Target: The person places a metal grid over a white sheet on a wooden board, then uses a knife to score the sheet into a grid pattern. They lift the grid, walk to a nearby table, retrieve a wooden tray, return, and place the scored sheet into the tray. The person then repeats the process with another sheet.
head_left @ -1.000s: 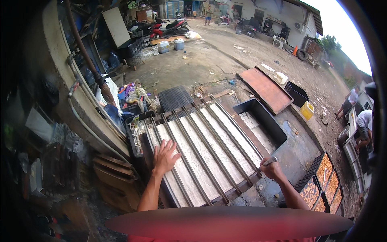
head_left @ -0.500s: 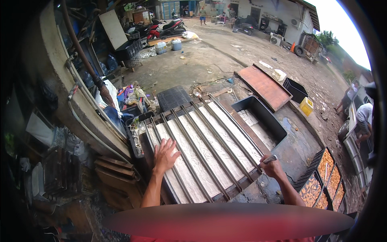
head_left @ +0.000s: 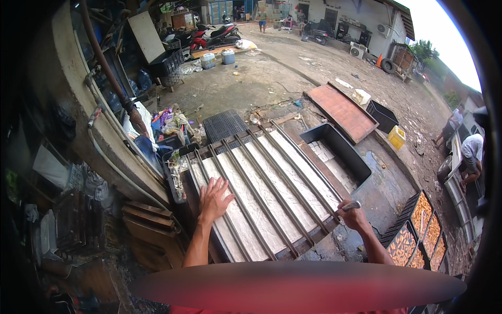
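A wide white slab (head_left: 250, 200), which looks like tofu with a creased top, lies in a dark-framed tray before me. Several long metal bars (head_left: 269, 192) run across it from the far side to the near side, spaced apart. On the left part of the slab rests my left hand (head_left: 213, 201), fingers spread flat, close to the bars. At the tray's right edge, beside the end of a bar, my right hand (head_left: 355, 214) is closed around a grey-handled tool (head_left: 351, 206). The tool's other end cannot be made out.
A black tub (head_left: 361, 159) holding white blocks adjoins the tray on the right. Black crates of orange-brown pieces (head_left: 402, 244) stand at lower right. A reddish board (head_left: 342, 112) and a yellow container (head_left: 397, 137) lie beyond. Stacked wooden boards (head_left: 151, 222) stand left.
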A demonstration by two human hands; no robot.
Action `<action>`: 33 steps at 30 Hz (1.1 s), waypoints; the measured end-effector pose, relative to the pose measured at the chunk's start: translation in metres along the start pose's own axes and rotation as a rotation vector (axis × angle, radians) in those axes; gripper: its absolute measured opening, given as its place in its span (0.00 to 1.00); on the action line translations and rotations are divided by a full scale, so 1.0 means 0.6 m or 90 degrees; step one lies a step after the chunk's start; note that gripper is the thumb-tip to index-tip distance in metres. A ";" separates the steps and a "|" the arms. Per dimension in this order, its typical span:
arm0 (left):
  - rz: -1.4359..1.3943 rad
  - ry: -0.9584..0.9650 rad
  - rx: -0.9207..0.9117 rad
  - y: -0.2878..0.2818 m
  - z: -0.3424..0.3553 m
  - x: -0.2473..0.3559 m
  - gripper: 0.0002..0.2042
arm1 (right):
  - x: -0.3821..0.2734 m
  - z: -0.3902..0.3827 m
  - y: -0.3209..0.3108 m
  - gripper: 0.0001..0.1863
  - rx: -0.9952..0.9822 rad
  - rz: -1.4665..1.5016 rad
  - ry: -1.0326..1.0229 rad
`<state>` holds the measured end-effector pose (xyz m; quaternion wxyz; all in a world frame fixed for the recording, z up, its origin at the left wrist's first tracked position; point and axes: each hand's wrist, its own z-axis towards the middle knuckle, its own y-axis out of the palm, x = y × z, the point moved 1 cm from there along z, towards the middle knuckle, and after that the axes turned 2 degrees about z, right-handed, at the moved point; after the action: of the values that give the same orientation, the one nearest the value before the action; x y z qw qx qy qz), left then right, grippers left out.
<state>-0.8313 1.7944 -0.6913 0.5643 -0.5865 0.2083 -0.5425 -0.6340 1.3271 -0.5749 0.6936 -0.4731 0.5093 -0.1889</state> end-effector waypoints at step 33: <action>0.006 0.003 -0.017 -0.008 0.000 0.000 0.34 | -0.029 -0.104 0.020 0.09 0.225 -0.052 -0.176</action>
<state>-0.8330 1.7955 -0.6872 0.5582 -0.5919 0.2195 -0.5385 -0.6991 1.3168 -0.5783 0.8207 -0.3859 0.3486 -0.2365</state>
